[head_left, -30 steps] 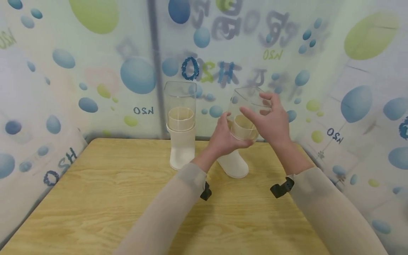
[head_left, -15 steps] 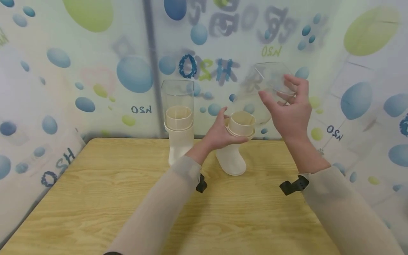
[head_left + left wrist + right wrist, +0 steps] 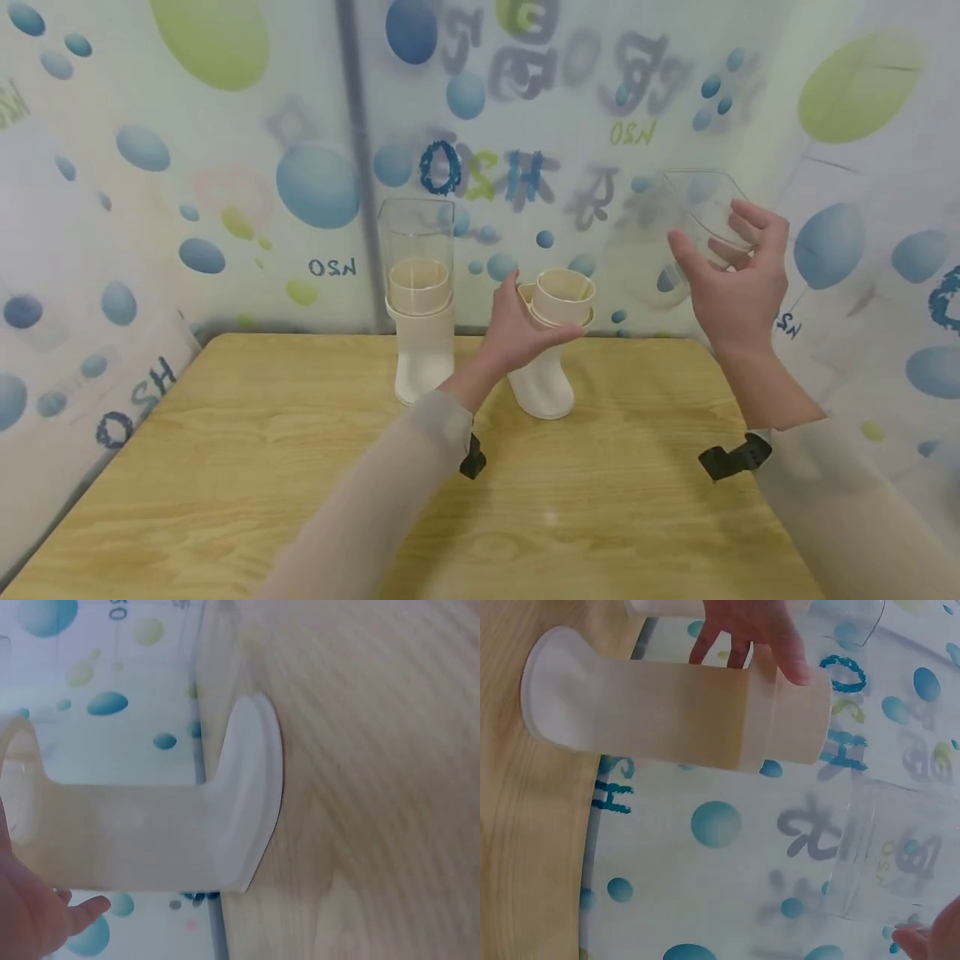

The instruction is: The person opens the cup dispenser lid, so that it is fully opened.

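My left hand point(image 3: 516, 332) grips the collar of a cream boot-shaped base point(image 3: 542, 385) standing on the table, its round upper tube uncovered. The left wrist view shows the base's plain column and flared foot point(image 3: 247, 795). To the right, my right hand point(image 3: 744, 287) holds a clear, open-topped plastic container point(image 3: 701, 204) up in the air, apart from the base. In the right wrist view the container point(image 3: 892, 855) is see-through and only some edges show. A second cream boot-shaped base point(image 3: 425, 358) stands at left, with a clear container point(image 3: 416, 229) fitted over its tube.
The wooden table point(image 3: 262, 458) extends in front of both bases. Its back edge meets a wall covering point(image 3: 315, 250) printed with blue and green drops and lettering. Similar coverings rise on the left and right sides.
My right hand has lifted the clear container off the right-hand base and carried it up and to the right. My left hand has kept its grip on the base's collar.
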### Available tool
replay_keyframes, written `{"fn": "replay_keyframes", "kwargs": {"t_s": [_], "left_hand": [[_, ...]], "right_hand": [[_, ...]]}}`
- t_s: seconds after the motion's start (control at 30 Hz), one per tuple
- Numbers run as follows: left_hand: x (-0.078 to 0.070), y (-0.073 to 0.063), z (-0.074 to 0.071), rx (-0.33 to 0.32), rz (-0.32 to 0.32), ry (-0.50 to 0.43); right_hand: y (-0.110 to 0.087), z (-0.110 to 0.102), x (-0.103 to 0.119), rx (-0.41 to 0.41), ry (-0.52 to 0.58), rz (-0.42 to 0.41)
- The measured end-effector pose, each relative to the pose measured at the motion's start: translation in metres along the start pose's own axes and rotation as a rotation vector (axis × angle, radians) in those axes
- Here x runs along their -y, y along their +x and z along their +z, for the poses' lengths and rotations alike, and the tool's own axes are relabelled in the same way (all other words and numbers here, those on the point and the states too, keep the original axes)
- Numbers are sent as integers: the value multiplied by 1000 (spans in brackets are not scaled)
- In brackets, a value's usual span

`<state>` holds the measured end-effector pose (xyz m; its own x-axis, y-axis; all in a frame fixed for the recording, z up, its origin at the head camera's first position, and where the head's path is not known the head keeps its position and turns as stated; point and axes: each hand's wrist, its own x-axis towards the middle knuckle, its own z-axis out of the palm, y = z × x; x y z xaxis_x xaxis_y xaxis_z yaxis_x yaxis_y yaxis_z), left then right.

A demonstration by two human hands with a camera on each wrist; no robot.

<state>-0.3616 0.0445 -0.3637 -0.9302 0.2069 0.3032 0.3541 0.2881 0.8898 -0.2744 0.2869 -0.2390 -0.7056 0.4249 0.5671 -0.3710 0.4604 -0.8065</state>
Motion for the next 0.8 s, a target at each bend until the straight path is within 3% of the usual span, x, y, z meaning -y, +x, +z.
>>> {"fn": "replay_keyframes", "kwargs": {"t_s": [0.07, 0.2, 0.6, 0.8], "left_hand": [[1, -4, 5, -43, -21, -7], [-1, -6, 7, -52, -46, -19], [2, -1, -3, 34, -86, -17], [4, 1, -4, 65, -97, -29]], "right_hand": [[-1, -6, -8, 11, -22, 19], [-5, -17, -30, 25, -88, 67], [-12, -29, -115, 180, -306, 185], [-20, -26, -153, 260, -348, 242]]}}
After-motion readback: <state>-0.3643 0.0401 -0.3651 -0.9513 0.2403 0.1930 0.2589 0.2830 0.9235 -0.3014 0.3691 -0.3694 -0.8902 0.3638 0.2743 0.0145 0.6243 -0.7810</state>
